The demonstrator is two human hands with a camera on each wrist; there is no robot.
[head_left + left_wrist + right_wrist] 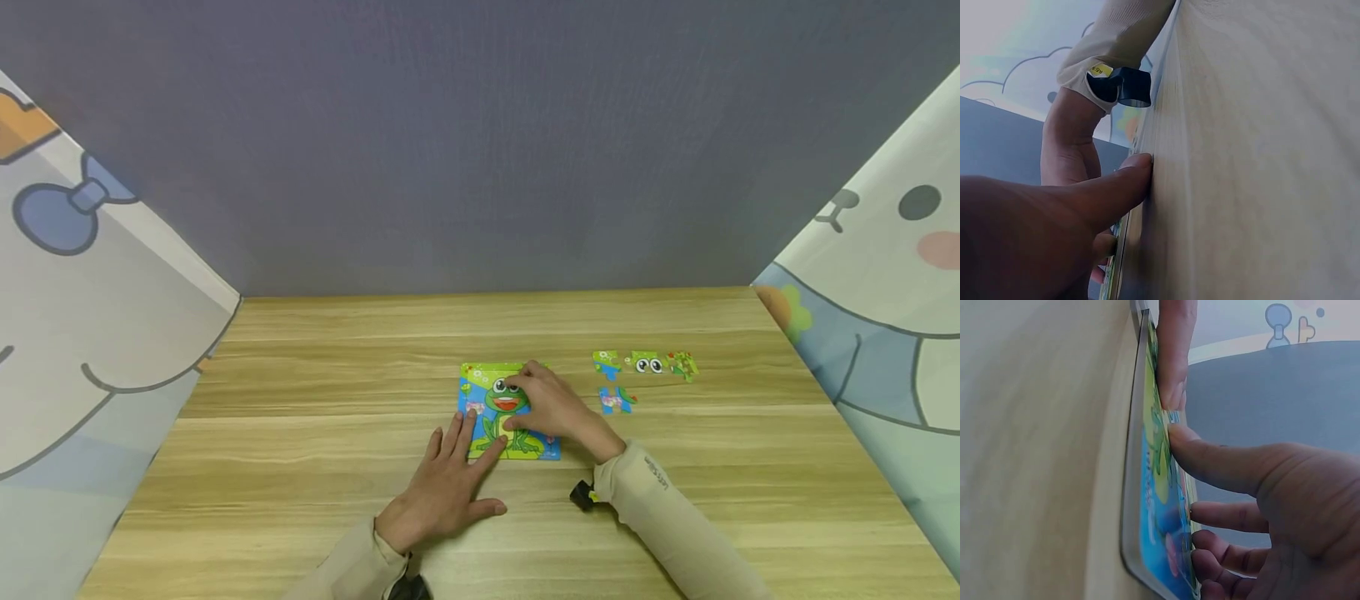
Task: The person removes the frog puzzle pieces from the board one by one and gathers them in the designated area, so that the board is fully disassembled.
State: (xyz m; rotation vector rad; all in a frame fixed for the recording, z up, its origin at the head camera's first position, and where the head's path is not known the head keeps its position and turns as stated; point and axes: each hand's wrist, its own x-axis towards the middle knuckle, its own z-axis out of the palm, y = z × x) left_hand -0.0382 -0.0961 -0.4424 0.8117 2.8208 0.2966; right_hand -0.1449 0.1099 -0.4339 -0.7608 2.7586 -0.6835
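Observation:
A square frog puzzle board (478, 377) lies flat on the table, its blue and green picture partly under my hands. My left hand (442, 500) rests spread, fingertips on the board's lower left and thumb (1129, 181) at the wood in the left wrist view. My right hand (558, 408) bends over the board from the right. Its thumb (1186, 440) and index finger pinch the middle puzzle piece (505, 403) with the frog's red mouth from opposite sides. The other right fingers curl down onto the board, hiding its upper right part.
To the right of the board lie several loose puzzle pieces: a green-blue one (606, 364), one with eyes (647, 363), one with red flowers (682, 365) and one with a pink butterfly (617, 400). A grey wall (495, 167) stands behind the wooden table (337, 375).

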